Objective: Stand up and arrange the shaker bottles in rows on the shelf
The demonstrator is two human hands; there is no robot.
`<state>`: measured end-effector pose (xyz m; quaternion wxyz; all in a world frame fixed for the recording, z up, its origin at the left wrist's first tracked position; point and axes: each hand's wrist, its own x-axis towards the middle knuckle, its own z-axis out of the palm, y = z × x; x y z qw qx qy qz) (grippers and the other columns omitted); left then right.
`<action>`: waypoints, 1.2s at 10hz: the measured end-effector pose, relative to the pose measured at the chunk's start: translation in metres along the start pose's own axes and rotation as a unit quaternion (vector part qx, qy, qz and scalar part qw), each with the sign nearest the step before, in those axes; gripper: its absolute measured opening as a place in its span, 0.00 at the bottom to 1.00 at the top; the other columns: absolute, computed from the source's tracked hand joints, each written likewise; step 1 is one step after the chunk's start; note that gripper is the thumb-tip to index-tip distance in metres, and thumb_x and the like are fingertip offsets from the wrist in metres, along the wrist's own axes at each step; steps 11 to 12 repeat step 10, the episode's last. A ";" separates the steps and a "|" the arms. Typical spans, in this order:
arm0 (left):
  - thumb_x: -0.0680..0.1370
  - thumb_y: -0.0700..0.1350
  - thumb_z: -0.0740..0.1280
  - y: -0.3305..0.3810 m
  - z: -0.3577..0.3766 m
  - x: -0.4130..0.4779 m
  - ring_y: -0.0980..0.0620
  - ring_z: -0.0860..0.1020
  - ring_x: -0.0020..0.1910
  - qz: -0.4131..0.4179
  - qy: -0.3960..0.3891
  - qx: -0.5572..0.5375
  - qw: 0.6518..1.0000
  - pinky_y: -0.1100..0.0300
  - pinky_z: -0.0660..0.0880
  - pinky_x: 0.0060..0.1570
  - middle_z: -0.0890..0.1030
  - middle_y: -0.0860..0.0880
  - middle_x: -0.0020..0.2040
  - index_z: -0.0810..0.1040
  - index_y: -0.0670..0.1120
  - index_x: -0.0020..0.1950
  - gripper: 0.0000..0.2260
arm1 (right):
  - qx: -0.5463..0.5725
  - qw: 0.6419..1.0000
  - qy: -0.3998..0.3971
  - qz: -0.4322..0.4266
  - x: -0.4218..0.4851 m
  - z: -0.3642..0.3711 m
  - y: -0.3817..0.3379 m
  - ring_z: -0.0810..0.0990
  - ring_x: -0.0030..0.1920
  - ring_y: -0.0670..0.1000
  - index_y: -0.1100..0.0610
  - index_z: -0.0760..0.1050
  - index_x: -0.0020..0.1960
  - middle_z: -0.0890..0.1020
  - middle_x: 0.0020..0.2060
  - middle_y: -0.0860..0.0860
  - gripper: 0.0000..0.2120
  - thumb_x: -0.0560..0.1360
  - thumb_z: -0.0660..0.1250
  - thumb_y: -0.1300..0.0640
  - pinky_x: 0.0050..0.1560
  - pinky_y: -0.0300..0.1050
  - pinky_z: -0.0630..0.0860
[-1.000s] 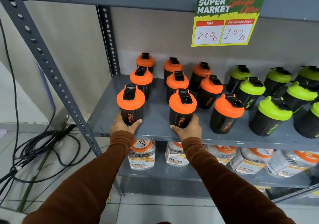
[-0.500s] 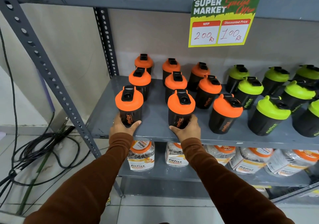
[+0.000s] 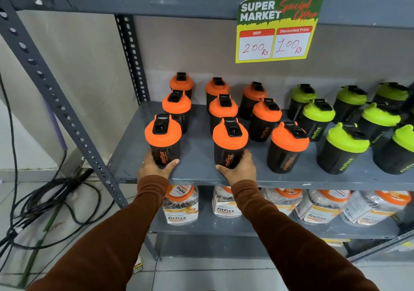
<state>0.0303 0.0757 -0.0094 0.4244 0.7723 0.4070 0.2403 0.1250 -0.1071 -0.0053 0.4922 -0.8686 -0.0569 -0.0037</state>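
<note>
Black shaker bottles stand upright on a grey metal shelf (image 3: 201,156). Several have orange lids, on the left, in three rows running back to the wall. Several green-lidded ones (image 3: 345,149) stand to the right. My left hand (image 3: 154,169) wraps the base of the front-left orange-lidded bottle (image 3: 163,140). My right hand (image 3: 239,169) wraps the base of the front-middle orange-lidded bottle (image 3: 229,142). Both bottles rest near the shelf's front edge. A third front orange-lidded bottle (image 3: 287,147) stands free to the right.
A yellow price sign (image 3: 277,28) hangs from the upper shelf. Clear jars with orange lids (image 3: 181,205) fill the lower shelf. A perforated grey upright (image 3: 56,102) slants at the left. Black cables (image 3: 44,201) lie on the tiled floor beside the rack.
Both hands stay on the same two front bottles. The view has shifted slightly; nothing on the shelf has visibly moved.
</note>
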 end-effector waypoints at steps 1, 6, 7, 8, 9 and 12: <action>0.63 0.57 0.75 0.000 0.000 0.000 0.36 0.76 0.55 0.001 0.003 0.003 1.000 0.40 0.73 0.56 0.79 0.41 0.59 0.69 0.46 0.62 0.32 | -0.001 1.000 0.001 -0.002 0.000 0.000 0.001 0.75 0.62 0.59 0.59 0.66 0.63 0.77 0.61 0.58 0.36 0.61 0.80 0.55 0.63 0.53 0.72; 0.64 0.54 0.75 -0.002 0.000 -0.002 0.37 0.75 0.56 0.017 -0.010 -0.002 1.000 0.40 0.73 0.57 0.78 0.41 0.60 0.67 0.46 0.64 0.33 | 0.004 1.000 -0.014 -0.006 0.000 -0.001 0.003 0.73 0.64 0.58 0.60 0.65 0.64 0.75 0.62 0.58 0.38 0.60 0.80 0.56 0.65 0.54 0.70; 0.63 0.52 0.76 -0.003 0.001 -0.005 0.36 0.71 0.62 0.016 0.002 -0.012 1.000 0.40 0.69 0.61 0.73 0.40 0.65 0.62 0.45 0.67 0.38 | 0.005 1.000 -0.018 -0.011 0.000 -0.002 0.006 0.72 0.64 0.58 0.59 0.65 0.64 0.74 0.63 0.57 0.39 0.60 0.80 0.56 0.66 0.53 0.69; 0.66 0.51 0.75 -0.007 0.001 -0.021 0.38 0.62 0.69 0.035 0.052 0.013 0.998 0.43 0.61 0.68 0.63 0.37 0.71 0.54 0.42 0.71 0.42 | 0.002 1.000 -0.027 -0.013 -0.006 -0.006 0.007 0.72 0.65 0.58 0.59 0.64 0.66 0.73 0.64 0.57 0.40 0.59 0.81 0.57 0.66 0.51 0.68; 0.71 0.50 0.69 -0.018 0.004 -0.045 0.39 0.57 0.72 0.113 0.091 0.110 0.983 0.48 0.53 0.69 0.58 0.36 0.73 0.54 0.37 0.71 0.37 | -0.004 0.999 -0.045 -0.015 -0.010 -0.012 0.013 0.71 0.66 0.58 0.59 0.61 0.68 0.71 0.66 0.58 0.42 0.61 0.80 0.56 0.67 0.51 0.68; 0.74 0.48 0.65 -0.011 0.010 -0.069 0.39 0.55 0.72 0.200 0.063 0.165 0.964 0.47 0.50 0.70 0.58 0.36 0.73 0.57 0.36 0.70 0.30 | -0.027 0.997 -0.069 -0.038 -0.033 -0.025 0.013 0.67 0.69 0.58 0.61 0.57 0.72 0.67 0.70 0.59 0.42 0.66 0.76 0.53 0.70 0.53 0.65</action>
